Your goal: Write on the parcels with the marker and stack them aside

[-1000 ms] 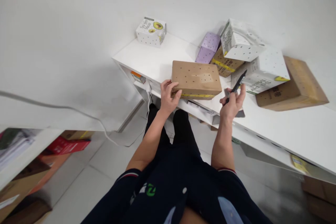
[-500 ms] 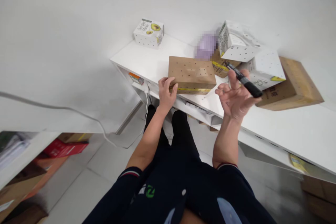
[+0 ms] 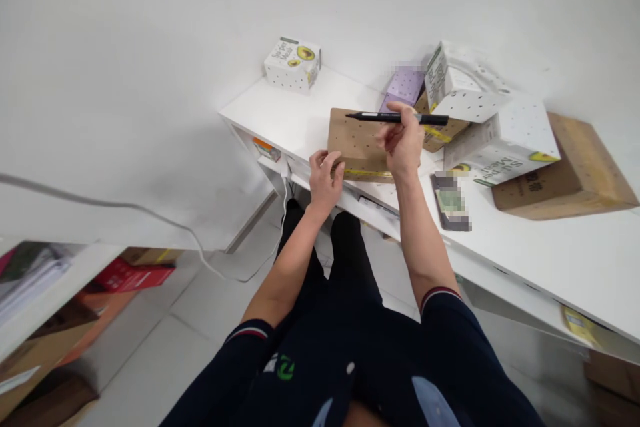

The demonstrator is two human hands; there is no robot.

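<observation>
Pale wall (image 3: pixel 150 33) fills the upper frame, behind a white table (image 3: pixel 560 250) that slants from upper left to lower right. At lower left, you have a shelf (image 3: pixel 63 280) with a red box (image 3: pixel 140 275) near its right end, and a white cable (image 3: pixel 125 205) runs rightward from the left edge. A small white box (image 3: pixel 291 68) stands upper left of centre, on the table's far end.

Your left hand (image 3: pixel 326 181) is at the near left corner of the brown box (image 3: pixel 350 137), which lies in the middle of the frame. Its fingers are loosely bent and parted, touching the box without closing round it. Your right hand (image 3: pixel 406 147) is over the box's right side, its fingers closed on a black marker (image 3: pixel 370 117) held nearly level, tip pointing left. The tip looks raised off the cardboard, though you cannot tell the gap.

Farther right are a purple box (image 3: pixel 406 83), then stacked white boxes (image 3: pixel 525 127) and a big brown box (image 3: pixel 590 167).

The step in hand seems to be steadying the brown box with the marker poised above. Any move from here calls for a firm left hand and a controlled tip.
</observation>
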